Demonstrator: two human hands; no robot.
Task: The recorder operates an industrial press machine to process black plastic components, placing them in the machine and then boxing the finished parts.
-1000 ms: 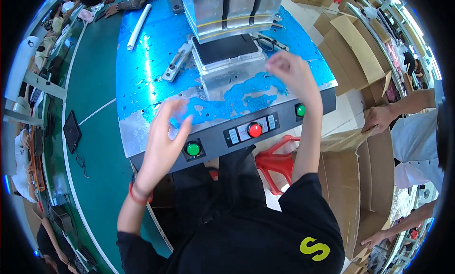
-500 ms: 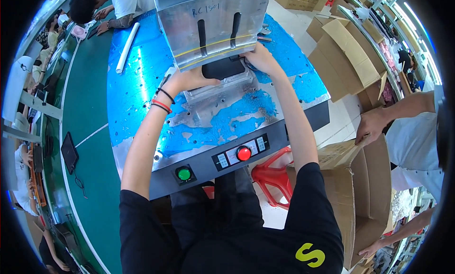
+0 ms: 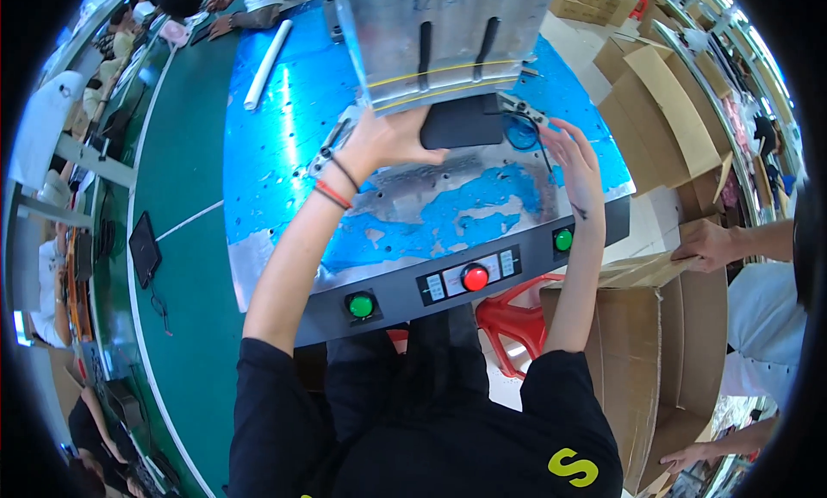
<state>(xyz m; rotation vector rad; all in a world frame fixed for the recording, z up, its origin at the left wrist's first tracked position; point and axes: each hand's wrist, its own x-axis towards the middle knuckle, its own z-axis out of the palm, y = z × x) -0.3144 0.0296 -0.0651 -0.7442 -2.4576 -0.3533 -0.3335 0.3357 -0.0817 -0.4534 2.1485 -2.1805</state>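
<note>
My left hand (image 3: 388,140) grips the left end of a flat black rectangular case (image 3: 463,124), its thumb along the near edge. The case is just below the near lower edge of a large metal press block (image 3: 452,41). From its right end a thin black cable (image 3: 544,153) loops out over the blue-covered machine table (image 3: 405,231). Beside that cable is my right hand (image 3: 575,162), fingers apart and holding nothing. A metal fixture (image 3: 527,110) shows partly behind the case.
The front panel has a red button (image 3: 475,277) between two green buttons (image 3: 361,305). A white tube (image 3: 269,65) lies on the table's far left. At right, a person's hand (image 3: 711,245) grips an open cardboard box (image 3: 624,326); a red stool (image 3: 512,326) stands below.
The black case has come up and out toward me from under the press block, in my left hand. My right hand has left it and moved right and nearer, its fingers opening.
</note>
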